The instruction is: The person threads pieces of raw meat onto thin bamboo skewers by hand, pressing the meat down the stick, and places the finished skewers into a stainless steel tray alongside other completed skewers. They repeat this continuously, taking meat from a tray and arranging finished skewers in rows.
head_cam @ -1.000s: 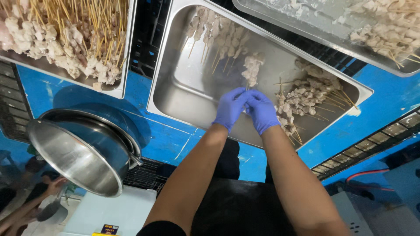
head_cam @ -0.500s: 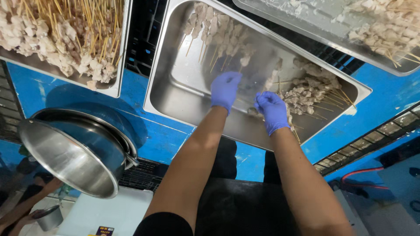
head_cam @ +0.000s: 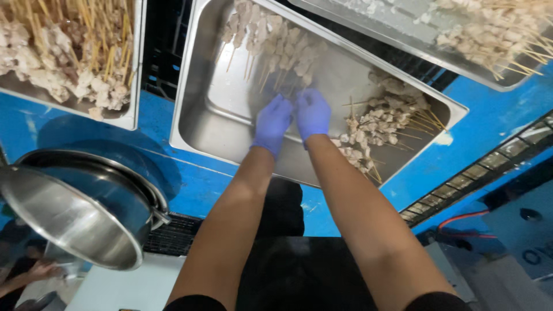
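Inside steel tray (head_cam: 219,124), bare floor leftward: left hand (head_cam: 272,122), right hand (head_cam: 312,112), formerly apart, now pinch skewers (head_cam: 276,40) together.

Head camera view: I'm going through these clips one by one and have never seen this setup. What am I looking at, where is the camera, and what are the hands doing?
The camera sits on a person's head and looks down along their bare forearms. Both hands wear purple gloves. The left hand and the right hand meet over the middle of a steel tray, fingertips at a row of meat skewers laid along its far end. Whether either grip is closed on a skewer cannot be told. A looser pile of skewers lies at the tray's right side. Two more trays of skewers sit nearby, one at upper left, one at upper right. All rest on a blue table. A metal pot stands at lower left.
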The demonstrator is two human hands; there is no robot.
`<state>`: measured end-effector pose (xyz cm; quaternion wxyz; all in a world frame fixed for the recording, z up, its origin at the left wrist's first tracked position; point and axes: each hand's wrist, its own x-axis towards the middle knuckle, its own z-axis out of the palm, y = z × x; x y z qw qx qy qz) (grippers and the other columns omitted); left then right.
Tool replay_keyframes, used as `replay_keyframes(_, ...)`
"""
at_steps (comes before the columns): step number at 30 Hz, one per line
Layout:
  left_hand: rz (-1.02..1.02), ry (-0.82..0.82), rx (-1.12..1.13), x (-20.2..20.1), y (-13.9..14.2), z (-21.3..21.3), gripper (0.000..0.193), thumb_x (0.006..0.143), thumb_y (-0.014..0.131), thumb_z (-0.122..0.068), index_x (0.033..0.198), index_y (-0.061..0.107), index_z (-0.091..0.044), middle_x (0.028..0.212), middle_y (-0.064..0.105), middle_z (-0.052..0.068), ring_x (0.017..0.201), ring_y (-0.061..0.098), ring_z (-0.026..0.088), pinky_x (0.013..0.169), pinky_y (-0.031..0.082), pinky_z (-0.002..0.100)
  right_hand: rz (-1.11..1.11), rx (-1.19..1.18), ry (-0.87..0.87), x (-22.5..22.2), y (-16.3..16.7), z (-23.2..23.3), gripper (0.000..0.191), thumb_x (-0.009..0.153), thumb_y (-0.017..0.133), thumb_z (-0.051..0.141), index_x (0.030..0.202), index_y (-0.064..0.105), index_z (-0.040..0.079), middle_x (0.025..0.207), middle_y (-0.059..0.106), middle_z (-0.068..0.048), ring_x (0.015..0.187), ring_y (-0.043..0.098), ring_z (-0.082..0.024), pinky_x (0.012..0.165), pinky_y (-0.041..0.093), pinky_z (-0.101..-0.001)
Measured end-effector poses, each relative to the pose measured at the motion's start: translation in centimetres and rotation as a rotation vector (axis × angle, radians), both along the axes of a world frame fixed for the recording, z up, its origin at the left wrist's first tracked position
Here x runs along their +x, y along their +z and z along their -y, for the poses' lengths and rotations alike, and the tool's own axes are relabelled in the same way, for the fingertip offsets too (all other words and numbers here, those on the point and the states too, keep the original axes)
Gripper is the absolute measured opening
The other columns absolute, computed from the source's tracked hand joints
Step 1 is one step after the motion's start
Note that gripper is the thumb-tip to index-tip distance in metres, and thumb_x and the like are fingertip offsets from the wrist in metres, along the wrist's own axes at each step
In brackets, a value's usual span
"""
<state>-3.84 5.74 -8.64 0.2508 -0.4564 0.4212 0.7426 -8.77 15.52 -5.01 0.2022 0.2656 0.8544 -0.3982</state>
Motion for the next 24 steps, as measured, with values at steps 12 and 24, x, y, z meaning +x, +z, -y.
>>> replay_keyframes(12,-0.025,0.163,-0.058,3.8,-1.0,-1.5,0.043,0.096,0.066,-0.022,0.134,0.060,-0.002,0.116,0.068,0.003,0.101,0.066,0.012,0.084,0.051,0.026,-0.138,-0.211,0.098,0.6,1.9,-3.9,0.029,0.096,0.066,0.015,0.120,0.070,-0.001,0.105,0.072,-0.015,0.096,0.067,-0.027,0.084,0.054,-0.0370)
replay_keyframes(24,-0.314,-0.225,-0.635,4.7,10.8,-21.4,0.012,0.103,0.061,-0.008,0.110,0.070,-0.003,0.088,0.060,0.002,0.081,0.052,0.009,0.070,0.043,0.024,-0.591,-0.014,0.400,-19.0,2.1,-30.8,0.011,0.105,0.071,0.011,0.104,0.071,-0.001,0.090,0.069,-0.011,0.082,0.063,-0.023,0.077,0.052,-0.0343)
